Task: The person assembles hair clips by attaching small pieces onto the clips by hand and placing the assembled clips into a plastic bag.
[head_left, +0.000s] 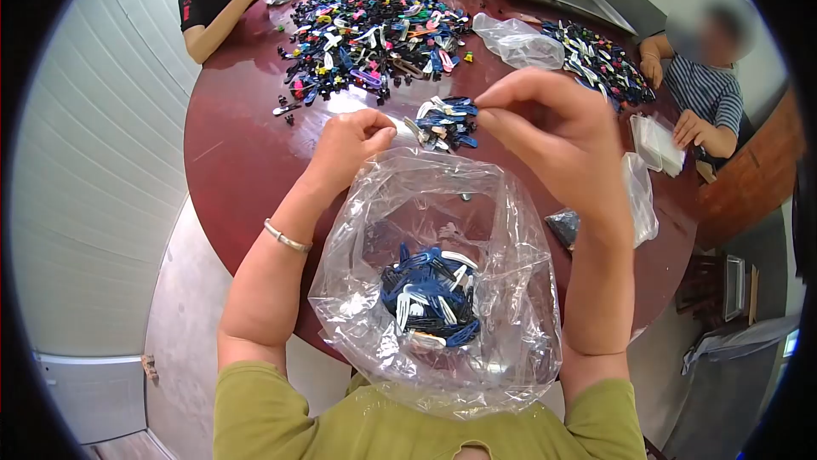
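Note:
My left hand [351,143] is closed, thumb pressed against the fingers, just left of a small pile of snap hair clips [444,124] in blue, white and black. Whatever it pinches, if anything, is hidden. Right of that pile, my right hand [553,132] is raised with thumb and index finger pinched together; I cannot make out what is between the tips. Below both hands, an open clear plastic bag [519,290] lies against my front at the table edge. Blue, white and black snap clips [430,298] are heaped inside it.
A large mixed heap of colourful hair clips [374,39] covers the back of the round red table [230,137]. At right lie another clip heap [596,64], a crumpled plastic bag [519,41] and stacked clear bags [657,145]. Two other people sit across, at left and right.

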Action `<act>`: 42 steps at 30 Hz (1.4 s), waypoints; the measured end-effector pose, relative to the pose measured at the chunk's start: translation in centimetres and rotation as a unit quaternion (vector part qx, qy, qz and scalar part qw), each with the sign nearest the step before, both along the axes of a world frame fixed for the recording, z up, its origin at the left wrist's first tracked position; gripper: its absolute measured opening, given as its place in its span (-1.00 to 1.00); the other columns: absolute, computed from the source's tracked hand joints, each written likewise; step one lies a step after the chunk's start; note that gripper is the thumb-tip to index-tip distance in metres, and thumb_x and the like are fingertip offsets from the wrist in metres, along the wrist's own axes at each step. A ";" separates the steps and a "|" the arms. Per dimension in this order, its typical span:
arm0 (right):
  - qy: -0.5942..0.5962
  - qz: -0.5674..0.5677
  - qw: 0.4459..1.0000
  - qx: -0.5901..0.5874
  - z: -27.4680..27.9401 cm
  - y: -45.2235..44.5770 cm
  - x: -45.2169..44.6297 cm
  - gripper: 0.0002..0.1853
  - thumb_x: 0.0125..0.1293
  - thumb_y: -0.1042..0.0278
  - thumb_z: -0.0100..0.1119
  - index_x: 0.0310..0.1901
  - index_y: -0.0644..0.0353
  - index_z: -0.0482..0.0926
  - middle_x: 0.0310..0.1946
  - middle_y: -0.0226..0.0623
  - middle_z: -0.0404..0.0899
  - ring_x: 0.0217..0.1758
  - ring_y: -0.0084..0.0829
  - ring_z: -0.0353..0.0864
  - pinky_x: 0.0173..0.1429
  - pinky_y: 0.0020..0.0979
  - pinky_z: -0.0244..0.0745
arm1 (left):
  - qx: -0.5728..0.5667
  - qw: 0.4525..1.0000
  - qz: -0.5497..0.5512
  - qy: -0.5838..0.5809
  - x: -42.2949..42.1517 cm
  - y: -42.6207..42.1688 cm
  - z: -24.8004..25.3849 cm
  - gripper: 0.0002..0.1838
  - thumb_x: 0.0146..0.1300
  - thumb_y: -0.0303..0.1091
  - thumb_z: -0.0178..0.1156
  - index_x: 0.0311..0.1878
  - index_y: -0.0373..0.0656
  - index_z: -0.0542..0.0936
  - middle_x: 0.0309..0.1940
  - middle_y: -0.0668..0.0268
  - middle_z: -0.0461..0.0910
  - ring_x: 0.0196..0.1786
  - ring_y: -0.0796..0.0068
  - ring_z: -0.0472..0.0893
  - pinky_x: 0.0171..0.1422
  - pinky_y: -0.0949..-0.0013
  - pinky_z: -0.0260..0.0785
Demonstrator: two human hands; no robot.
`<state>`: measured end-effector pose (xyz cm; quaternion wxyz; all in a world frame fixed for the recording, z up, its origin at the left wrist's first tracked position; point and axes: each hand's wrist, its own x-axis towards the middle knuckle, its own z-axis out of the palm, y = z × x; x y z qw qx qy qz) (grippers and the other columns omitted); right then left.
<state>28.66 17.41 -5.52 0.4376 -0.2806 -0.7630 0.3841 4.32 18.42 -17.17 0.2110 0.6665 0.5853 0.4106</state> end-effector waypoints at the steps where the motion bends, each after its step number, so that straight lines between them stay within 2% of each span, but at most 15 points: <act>1: -0.084 -0.032 0.996 0.016 -1.3 1.4 0.0 -0.89 0.15 0.54 0.31 -0.28 0.34 0.63 -0.42 -0.42 0.63 -0.39 -0.72 0.52 -0.33 -0.63 0.41 | -0.004 0.999 -0.003 0.032 -0.2 0.1 -0.3 -0.81 0.18 -0.36 0.29 -0.23 -0.28 0.67 -0.39 0.19 0.69 -0.40 0.47 0.64 -0.27 0.39 0.47; 2: -0.161 -0.010 0.986 0.030 -3.5 3.1 0.2 -0.91 0.14 0.55 0.29 -0.32 0.36 0.64 -0.45 -0.40 0.63 -0.42 -0.68 0.52 -0.34 -0.56 0.43 | -0.008 0.998 -0.007 0.063 -0.3 0.3 -0.5 -0.81 0.16 -0.37 0.28 -0.22 -0.30 0.67 -0.37 0.16 0.68 -0.37 0.47 0.64 -0.24 0.37 0.47; 3: -0.228 0.007 0.973 -0.035 -5.0 3.9 0.2 -0.86 0.05 0.54 0.32 -0.32 0.35 0.65 -0.44 -0.31 0.64 -0.40 -0.63 0.53 -0.28 -0.49 0.46 | -0.012 0.995 -0.011 0.094 -0.5 0.3 -0.7 -0.80 0.15 -0.39 0.28 -0.22 -0.32 0.66 -0.35 0.14 0.68 -0.34 0.46 0.64 -0.20 0.36 0.48; 6: -0.377 0.012 0.926 -0.022 -7.2 4.8 -1.0 -0.80 0.02 0.40 0.30 -0.26 0.17 0.71 -0.38 -0.07 0.68 -0.30 -0.19 0.70 -0.19 -0.25 0.55 | 0.001 0.993 -0.032 0.113 -0.4 0.2 -0.5 -0.78 0.15 -0.39 0.28 -0.19 -0.31 0.65 -0.35 0.10 0.66 -0.33 0.35 0.66 -0.20 0.34 0.49; 9: -0.417 -0.008 0.909 0.004 -6.9 4.0 -1.8 -0.79 0.02 0.33 0.31 -0.26 0.14 0.71 -0.33 -0.08 0.69 -0.20 -0.09 0.68 -0.10 -0.19 0.55 | 0.016 0.989 -0.035 0.144 -0.5 0.1 -0.6 -0.77 0.13 -0.38 0.28 -0.17 -0.30 0.65 -0.34 0.09 0.65 -0.30 0.25 0.67 -0.17 0.29 0.49; 12: -0.474 -0.020 0.880 0.030 -7.0 4.1 -1.8 -0.79 0.04 0.29 0.30 -0.27 0.12 0.71 -0.29 -0.09 0.69 -0.17 -0.09 0.68 -0.08 -0.18 0.55 | 0.024 0.981 -0.041 0.189 -0.4 0.1 -0.4 -0.76 0.14 -0.34 0.27 -0.17 -0.28 0.65 -0.31 0.07 0.65 -0.26 0.18 0.67 -0.14 0.24 0.49; 21: -0.495 -0.044 0.865 0.068 -7.6 4.1 -2.0 -0.77 0.06 0.14 0.29 -0.32 0.09 0.72 -0.32 -0.08 0.68 -0.17 -0.07 0.68 -0.12 -0.15 0.56 | 0.030 0.979 -0.039 0.195 -0.6 0.1 -0.5 -0.75 0.13 -0.32 0.26 -0.17 -0.26 0.66 -0.30 0.06 0.65 -0.24 0.15 0.67 -0.13 0.22 0.49; 25: -0.490 -0.075 0.864 0.092 -8.2 3.9 -2.6 -0.74 0.08 0.10 0.29 -0.37 0.11 0.72 -0.33 -0.07 0.67 -0.20 -0.05 0.68 -0.16 -0.12 0.56 | 0.027 0.984 -0.037 0.175 -0.5 0.1 -0.2 -0.76 0.12 -0.33 0.27 -0.18 -0.26 0.66 -0.31 0.06 0.64 -0.25 0.13 0.66 -0.13 0.23 0.48; 27: -0.488 -0.084 0.867 0.063 -8.2 3.9 -2.7 -0.74 0.08 0.10 0.29 -0.37 0.13 0.71 -0.34 -0.07 0.67 -0.21 -0.05 0.68 -0.16 -0.11 0.56 | 0.028 0.985 -0.033 0.168 -0.4 0.1 -0.4 -0.77 0.12 -0.33 0.27 -0.21 -0.28 0.65 -0.35 0.07 0.63 -0.26 0.13 0.65 -0.14 0.24 0.48; 30: -0.487 -0.091 0.867 0.055 -8.5 4.3 -2.7 -0.75 0.08 0.13 0.30 -0.37 0.15 0.71 -0.36 -0.06 0.67 -0.22 -0.05 0.68 -0.16 -0.10 0.55 | 0.039 0.984 -0.010 0.175 -0.2 0.3 -0.9 -0.78 0.11 -0.37 0.25 -0.18 -0.24 0.64 -0.29 0.11 0.63 -0.20 0.11 0.64 -0.09 0.22 0.48; 33: -0.434 -0.099 0.894 0.046 -8.6 4.8 -2.2 -0.78 0.08 0.19 0.29 -0.37 0.17 0.70 -0.38 -0.03 0.66 -0.24 -0.05 0.68 -0.17 -0.08 0.54 | 0.202 0.952 0.029 0.226 0.3 2.1 -2.4 -0.75 0.11 -0.40 0.23 -0.11 -0.17 0.63 -0.17 0.17 0.62 -0.09 0.11 0.61 0.00 0.18 0.46; 34: -0.408 -0.101 0.906 0.040 -8.6 5.0 -1.9 -0.79 0.08 0.21 0.29 -0.36 0.17 0.70 -0.38 -0.02 0.66 -0.26 -0.05 0.68 -0.17 -0.08 0.53 | 0.194 0.949 0.020 0.249 0.5 2.6 -2.8 -0.74 0.11 -0.41 0.22 -0.09 -0.15 0.62 -0.15 0.18 0.61 -0.07 0.12 0.60 0.02 0.17 0.45; 36: -0.332 -0.091 0.939 0.022 -8.6 5.8 -1.0 -0.81 0.11 0.26 0.27 -0.37 0.22 0.69 -0.44 -0.11 0.67 -0.36 -0.19 0.68 -0.25 -0.17 0.52 | 0.178 0.941 0.007 0.289 1.1 3.4 -3.3 -0.72 0.12 -0.43 0.21 -0.06 -0.12 0.61 -0.11 0.21 0.59 -0.04 0.13 0.58 0.06 0.15 0.43; 40: -0.140 -0.048 0.987 -0.064 -5.4 4.9 -0.2 -0.82 0.18 0.35 0.25 -0.41 0.31 0.66 -0.56 -0.37 0.62 -0.51 -0.61 0.54 -0.41 -0.46 0.42 | 0.226 0.929 0.018 0.294 1.3 3.6 -4.0 -0.94 0.05 -0.42 0.17 -0.38 -0.10 0.59 -0.33 0.26 0.57 -0.16 0.17 0.58 -0.04 0.13 0.45; 42: -0.082 -0.020 0.990 -0.111 -2.2 3.1 0.4 -0.84 0.19 0.39 0.28 -0.43 0.32 0.65 -0.58 -0.48 0.56 -0.51 -0.73 0.44 -0.43 -0.59 0.33 | 0.234 0.928 0.034 0.288 1.6 3.3 -3.8 -0.96 0.05 -0.41 0.17 -0.46 -0.11 0.57 -0.41 0.25 0.56 -0.22 0.18 0.60 -0.10 0.15 0.48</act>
